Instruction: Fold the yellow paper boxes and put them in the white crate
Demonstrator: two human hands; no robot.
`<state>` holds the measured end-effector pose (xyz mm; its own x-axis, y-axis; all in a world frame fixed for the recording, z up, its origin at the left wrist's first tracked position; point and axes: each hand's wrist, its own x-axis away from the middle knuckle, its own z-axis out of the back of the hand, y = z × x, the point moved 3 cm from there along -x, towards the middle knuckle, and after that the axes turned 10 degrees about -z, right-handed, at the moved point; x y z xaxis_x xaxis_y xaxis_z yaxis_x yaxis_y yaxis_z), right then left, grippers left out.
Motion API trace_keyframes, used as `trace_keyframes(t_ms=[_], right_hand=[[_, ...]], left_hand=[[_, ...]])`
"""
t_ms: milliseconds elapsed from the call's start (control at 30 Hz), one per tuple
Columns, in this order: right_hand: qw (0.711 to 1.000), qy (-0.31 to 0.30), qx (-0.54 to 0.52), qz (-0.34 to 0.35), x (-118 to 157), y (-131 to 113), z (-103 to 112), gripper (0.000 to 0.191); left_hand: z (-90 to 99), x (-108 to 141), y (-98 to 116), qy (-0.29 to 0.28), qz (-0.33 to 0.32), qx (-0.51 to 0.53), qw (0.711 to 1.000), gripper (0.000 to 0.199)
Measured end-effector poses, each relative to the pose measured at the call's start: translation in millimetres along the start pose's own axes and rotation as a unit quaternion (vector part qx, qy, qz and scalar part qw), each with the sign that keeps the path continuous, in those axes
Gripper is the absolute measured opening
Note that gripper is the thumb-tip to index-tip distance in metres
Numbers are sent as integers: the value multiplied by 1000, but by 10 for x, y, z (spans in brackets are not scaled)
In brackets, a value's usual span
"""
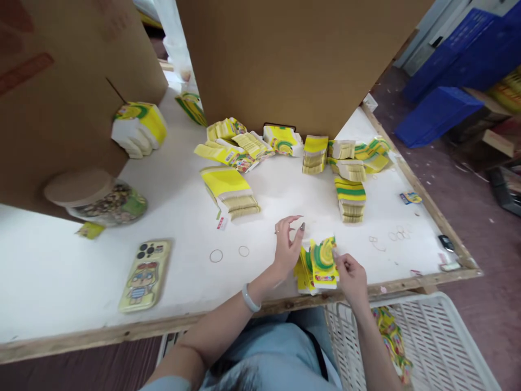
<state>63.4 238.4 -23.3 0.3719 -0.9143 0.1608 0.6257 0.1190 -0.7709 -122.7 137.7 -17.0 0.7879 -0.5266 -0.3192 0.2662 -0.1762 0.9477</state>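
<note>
- Right hand point(352, 277): its grip is closed on the right edge of the front packet point(324, 263), thumb and fingers pinching the margin; held so, most of the printed face is left uncovered.
- Left hand point(288, 241): its grip is released, fingers curved and apart, with nothing between them; it is poised just beside the packet's upper left, presumably where it can steady the sheets. Whether it touches them cannot be told.
- Location of the front packet: at the near edge of the counter point(280, 190), overlapping other yellow packets point(303, 278), within easy reach of both hands.
- Bundles: a striped stack point(350, 201) and a yellow stack point(230, 187) lie farther back, probably to leave the near surface free for handling.
- Rubber band point(216, 250): lies flat, left of the hands, seemingly kept within reach.
- Phone point(142, 277) and jar point(116, 203): both set well to the left, apparently out of the way.
- Cardboard box point(285, 65): stands behind the bundles, like a back wall.
</note>
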Motion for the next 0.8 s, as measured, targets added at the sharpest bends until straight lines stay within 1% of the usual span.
trace_keyframes(t_ms=[33,67,100,167,200,267,367,467,567,667,733,800], right_hand=[[997,5,-76,-18,3,-15,6,67],[991,13,-129,-26,6,-45,8,64],[987,20,-157,-26,7,-87,6,61],[986,21,-166,2,-4,-189,-12,56],[986,22,-164,22,-14,-240,-25,53],[982,40,-174,54,-37,-326,-49,46],[972,77,-211,69,-54,-437,-104,46],[975,57,-208,61,-68,-569,-216,38],[972,42,-224,50,-96,-677,-311,34],[965,76,-246,48,-114,-727,-333,31],[968,111,-216,57,-111,-747,-313,26],[971,131,-183,76,-98,-770,-282,25]], left_hand=[[-12,20,25,-15,-5,1,1000,26],[-34,43,40,-42,0,10,999,27],[-66,69,49,-83,8,26,996,28],[-136,123,61,-187,17,50,981,29],[-164,146,68,-237,12,45,970,30],[-194,175,85,-312,-25,6,950,31],[-204,186,112,-368,-100,-57,923,29],[-204,176,120,-382,-154,-78,908,28],[-188,132,111,-360,-198,-85,908,26],[-165,68,99,-339,-242,-83,906,23],[-154,27,89,-329,-263,-89,903,23],[-150,-3,85,-314,-275,-87,905,20]])
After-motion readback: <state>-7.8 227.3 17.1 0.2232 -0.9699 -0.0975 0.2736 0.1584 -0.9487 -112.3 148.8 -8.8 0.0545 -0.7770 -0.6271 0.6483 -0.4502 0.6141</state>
